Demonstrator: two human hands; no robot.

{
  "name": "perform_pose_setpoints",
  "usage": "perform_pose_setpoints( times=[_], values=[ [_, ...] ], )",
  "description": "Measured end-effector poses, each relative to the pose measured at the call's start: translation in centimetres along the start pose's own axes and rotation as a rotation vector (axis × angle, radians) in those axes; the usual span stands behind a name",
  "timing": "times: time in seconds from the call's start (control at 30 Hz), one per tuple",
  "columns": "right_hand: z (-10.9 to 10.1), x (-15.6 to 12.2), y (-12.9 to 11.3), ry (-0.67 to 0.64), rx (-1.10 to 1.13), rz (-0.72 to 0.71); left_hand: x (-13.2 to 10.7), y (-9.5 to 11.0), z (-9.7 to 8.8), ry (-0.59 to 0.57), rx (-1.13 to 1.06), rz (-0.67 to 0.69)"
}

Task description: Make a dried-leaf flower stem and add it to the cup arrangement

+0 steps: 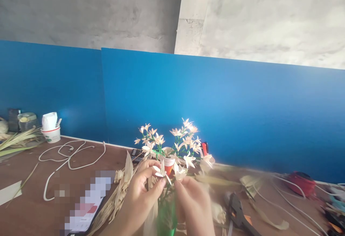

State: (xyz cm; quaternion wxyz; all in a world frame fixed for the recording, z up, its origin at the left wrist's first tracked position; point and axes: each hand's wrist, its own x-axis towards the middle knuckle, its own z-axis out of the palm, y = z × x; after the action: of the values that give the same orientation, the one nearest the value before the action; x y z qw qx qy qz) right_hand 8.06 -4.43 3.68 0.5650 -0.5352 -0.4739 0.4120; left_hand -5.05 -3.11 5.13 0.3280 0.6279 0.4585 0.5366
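Our left hand (144, 187) pinches a white, papery, pointed-petalled flower (161, 171) before a red-and-white cup (169, 163), above the brown counter (29, 173); our right hand (194, 202) seems to pinch a cream, papery flower (179, 173) just beside it. We should grip lightly, sparing the thin petals.

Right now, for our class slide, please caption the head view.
Two hands handle pale flowers before a blue panel.
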Motion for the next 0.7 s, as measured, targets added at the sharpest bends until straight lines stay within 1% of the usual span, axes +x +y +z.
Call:
perform_pose_setpoints(
  times=[0.03, 0.07, 0.1, 0.13, 0.2, 0.23, 0.27, 0.3, 0.4, 0.5, 0.6, 0.7],
  values=[
    [-0.1, 0.0, 0.2, 0.028, -0.025, -0.025, 0.0, 0.0, 0.0, 0.006, 0.019, -0.002],
    [-0.2, 0.1, 0.3, 0.068, -0.060, -0.080, 0.0, 0.0, 0.0, 0.013, 0.037, -0.005],
    [-0.4, 0.2, 0.5, 0.114, -0.111, -0.175, 0.1, 0.0, -0.1, 0.018, 0.053, -0.009],
    [-0.6, 0.2, 0.6, 0.146, -0.173, -0.317, 0.1, 0.1, -0.1, 0.019, 0.068, -0.008],
    [-0.8, 0.4, 0.8, 0.178, -0.319, -0.653, 0.1, 0.1, -0.2, 0.018, 0.096, 0.005],
    [-0.9, 0.5, 0.8, 0.190, -0.397, -0.794, 0.1, 0.1, -0.2, 0.017, 0.112, 0.018],
    [-0.9, 0.5, 0.8, 0.206, -0.472, -0.893, 0.0, 0.0, -0.2, 0.019, 0.127, 0.037],
    [-0.9, 0.5, 0.7, 0.229, -0.539, -0.950, 0.0, 0.0, -0.2, 0.021, 0.142, 0.056],
    [-0.6, 0.5, 0.7, 0.301, -0.682, -1.012, -0.1, -0.1, -0.2, 0.014, 0.181, 0.113],
    [-0.7, 0.7, 0.7, 0.316, -0.752, -1.088, -0.3, -0.2, -0.1, -0.022, 0.216, 0.145],
    [-1.3, 1.2, 0.6, 0.280, -0.797, -1.131, -0.3, -0.1, 0.0, -0.062, 0.241, 0.155],
    [-2.1, 1.7, 0.2, 0.185, -0.789, -1.141, -0.3, 0.1, 0.1, -0.107, 0.280, 0.168]
  ],
)
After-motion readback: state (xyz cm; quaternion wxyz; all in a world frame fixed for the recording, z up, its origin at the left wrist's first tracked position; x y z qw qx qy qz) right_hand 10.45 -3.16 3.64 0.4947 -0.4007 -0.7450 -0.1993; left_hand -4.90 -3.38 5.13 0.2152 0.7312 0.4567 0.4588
